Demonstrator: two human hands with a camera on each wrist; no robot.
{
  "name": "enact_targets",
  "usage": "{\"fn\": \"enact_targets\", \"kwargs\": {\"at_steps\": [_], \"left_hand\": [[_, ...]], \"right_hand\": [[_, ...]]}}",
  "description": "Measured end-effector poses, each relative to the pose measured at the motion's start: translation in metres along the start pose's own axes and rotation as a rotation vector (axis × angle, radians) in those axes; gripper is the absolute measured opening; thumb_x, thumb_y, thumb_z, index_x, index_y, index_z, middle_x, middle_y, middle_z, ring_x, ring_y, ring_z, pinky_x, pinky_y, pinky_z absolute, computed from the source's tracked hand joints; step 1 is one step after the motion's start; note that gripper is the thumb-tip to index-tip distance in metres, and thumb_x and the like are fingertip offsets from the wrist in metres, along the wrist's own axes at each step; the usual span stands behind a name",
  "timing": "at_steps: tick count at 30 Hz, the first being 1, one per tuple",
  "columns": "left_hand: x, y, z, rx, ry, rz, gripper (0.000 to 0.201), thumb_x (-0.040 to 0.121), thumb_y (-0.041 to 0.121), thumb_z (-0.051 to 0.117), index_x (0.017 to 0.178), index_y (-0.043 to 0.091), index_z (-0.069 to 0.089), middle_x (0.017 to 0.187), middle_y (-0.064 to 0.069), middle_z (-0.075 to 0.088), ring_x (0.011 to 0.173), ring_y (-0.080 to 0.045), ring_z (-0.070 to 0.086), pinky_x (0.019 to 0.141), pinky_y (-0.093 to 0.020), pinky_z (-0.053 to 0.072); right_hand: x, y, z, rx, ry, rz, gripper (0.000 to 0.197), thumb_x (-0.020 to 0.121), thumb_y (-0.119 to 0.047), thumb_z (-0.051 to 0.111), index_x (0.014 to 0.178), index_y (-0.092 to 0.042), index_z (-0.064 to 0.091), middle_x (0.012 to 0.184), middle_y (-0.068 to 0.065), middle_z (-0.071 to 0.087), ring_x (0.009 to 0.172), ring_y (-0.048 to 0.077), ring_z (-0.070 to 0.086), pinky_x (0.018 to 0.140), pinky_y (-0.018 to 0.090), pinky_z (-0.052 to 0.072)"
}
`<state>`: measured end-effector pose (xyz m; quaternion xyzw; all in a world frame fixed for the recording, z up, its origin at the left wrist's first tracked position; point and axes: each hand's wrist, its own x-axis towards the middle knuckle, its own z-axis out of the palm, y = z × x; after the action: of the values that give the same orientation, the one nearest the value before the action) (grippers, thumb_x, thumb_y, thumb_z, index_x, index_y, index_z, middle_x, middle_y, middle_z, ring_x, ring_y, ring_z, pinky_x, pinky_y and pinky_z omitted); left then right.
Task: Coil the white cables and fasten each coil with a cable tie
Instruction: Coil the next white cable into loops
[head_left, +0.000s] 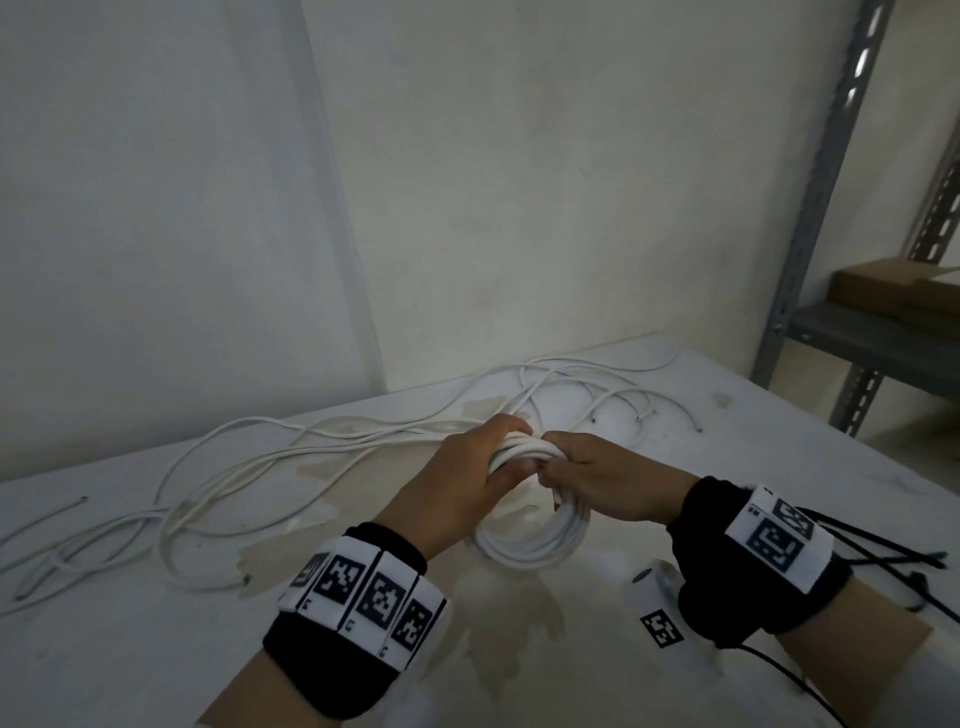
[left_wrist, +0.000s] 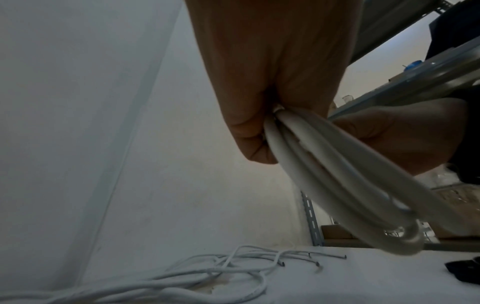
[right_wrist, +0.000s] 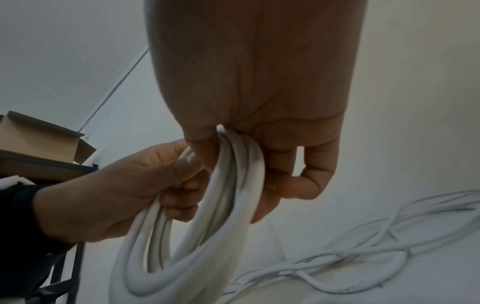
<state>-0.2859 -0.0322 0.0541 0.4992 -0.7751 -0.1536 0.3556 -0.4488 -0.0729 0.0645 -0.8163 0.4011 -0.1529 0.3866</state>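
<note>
- I have the coil (head_left: 524, 540) in both hands, lifted just over the table (head_left: 727, 467) near the middle of its front half. No tie on it yet, as far as I can see.
- Left hand (head_left: 467, 467) is wrapped round the top of the coil, fingers curled over the bundled turns; the left wrist view shows the turns squeezed flat in the fist.
- Right hand (head_left: 597, 473) pinches the same bundle just beside the left, thumb and fingers closed round it.
- Step in hand, I judge: gather the turns tight and even, ready for a tie.
- To do it well: keep one hand clamped on the bundle while the other goes for a tie, or the turns will likely spring apart. Tuck the cable end in with the loops first.
- Ties (head_left: 883, 551), black, lie toward the right edge, just behind my right wrist, so that is the hand to free.
- Loose cables (head_left: 311, 441) sprawl from the left edge toward the back corner, tangled and crossing. They lie clear of the coil, but sorting them will take care.
- A white cylinder (head_left: 649, 587) with a printed marker lies close under my right wrist; it could get knocked on the reach back.
- Metal shelving (head_left: 810, 260) with a cardboard box (head_left: 883, 286) stands beyond the right edge, out of the way.
</note>
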Motion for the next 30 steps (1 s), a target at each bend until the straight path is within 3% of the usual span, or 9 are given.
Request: {"fn": "enact_targets", "kwargs": {"at_steps": [4, 9, 14, 18, 22, 25, 30], "left_hand": [[0.004, 0.002, 0.004, -0.012, 0.028, 0.006, 0.023, 0.091, 0.028, 0.055, 0.109, 0.014, 0.058, 0.091, -0.003, 0.066, 0.077, -0.005, 0.057, 0.067, -0.011, 0.038], [0.006, 0.003, 0.01, -0.018, 0.022, -0.032, 0.023, 0.09, 0.027, 0.056, 0.109, 0.014, 0.058, 0.09, 0.002, 0.063, 0.073, 0.006, 0.054, 0.066, -0.006, 0.038], [-0.001, 0.004, 0.017, -0.009, 0.013, -0.082, 0.024, 0.09, 0.029, 0.055, 0.108, 0.013, 0.059, 0.093, 0.005, 0.062, 0.077, 0.008, 0.054, 0.069, -0.004, 0.038], [-0.004, 0.004, 0.024, -0.002, 0.054, -0.075, 0.023, 0.09, 0.028, 0.055, 0.104, 0.011, 0.06, 0.089, 0.002, 0.064, 0.075, 0.011, 0.055, 0.068, -0.005, 0.038], [-0.005, 0.008, 0.03, 0.026, 0.089, -0.087, 0.025, 0.09, 0.028, 0.055, 0.105, 0.009, 0.06, 0.09, -0.002, 0.065, 0.075, -0.005, 0.058, 0.068, -0.01, 0.039], [-0.004, 0.007, 0.032, 0.016, 0.113, -0.104, 0.026, 0.088, 0.032, 0.054, 0.105, 0.013, 0.06, 0.089, 0.003, 0.064, 0.077, 0.004, 0.058, 0.069, -0.006, 0.039], [0.002, 0.006, 0.035, -0.046, 0.143, -0.162, 0.021, 0.09, 0.027, 0.055, 0.105, 0.013, 0.06, 0.077, 0.012, 0.06, 0.063, 0.01, 0.054, 0.061, -0.007, 0.039]], "right_hand": [[-0.002, 0.003, -0.004, 0.009, 0.034, -0.018, 0.007, 0.091, -0.011, 0.045, 0.084, -0.009, 0.047, 0.077, 0.002, 0.046, 0.072, 0.015, 0.043, 0.069, 0.03, 0.035], [-0.003, 0.009, -0.003, 0.045, 0.049, -0.007, 0.01, 0.09, -0.013, 0.046, 0.079, -0.014, 0.047, 0.074, -0.001, 0.047, 0.069, 0.015, 0.044, 0.068, 0.03, 0.037], [-0.007, 0.018, 0.006, 0.068, 0.056, 0.021, 0.014, 0.091, -0.015, 0.046, 0.077, -0.015, 0.045, 0.073, -0.003, 0.046, 0.066, 0.011, 0.041, 0.063, 0.025, 0.034], [-0.009, 0.024, 0.008, 0.062, 0.062, 0.015, 0.016, 0.091, -0.018, 0.047, 0.075, -0.02, 0.045, 0.075, -0.004, 0.048, 0.067, 0.01, 0.043, 0.065, 0.026, 0.035], [-0.021, 0.033, 0.002, 0.073, 0.057, 0.02, 0.012, 0.092, -0.032, 0.052, 0.092, -0.019, 0.052, 0.084, -0.005, 0.057, 0.075, 0.009, 0.052, 0.072, 0.025, 0.041], [-0.037, 0.051, -0.019, 0.032, 0.128, 0.095, 0.034, 0.088, -0.042, 0.053, 0.114, -0.02, 0.051, 0.102, -0.006, 0.057, 0.095, 0.013, 0.057, 0.084, 0.026, 0.044], [-0.076, 0.087, -0.063, -0.169, 0.18, 0.255, 0.026, 0.09, -0.035, 0.054, 0.111, -0.019, 0.054, 0.1, -0.006, 0.054, 0.092, 0.011, 0.052, 0.069, 0.016, 0.039]]}}
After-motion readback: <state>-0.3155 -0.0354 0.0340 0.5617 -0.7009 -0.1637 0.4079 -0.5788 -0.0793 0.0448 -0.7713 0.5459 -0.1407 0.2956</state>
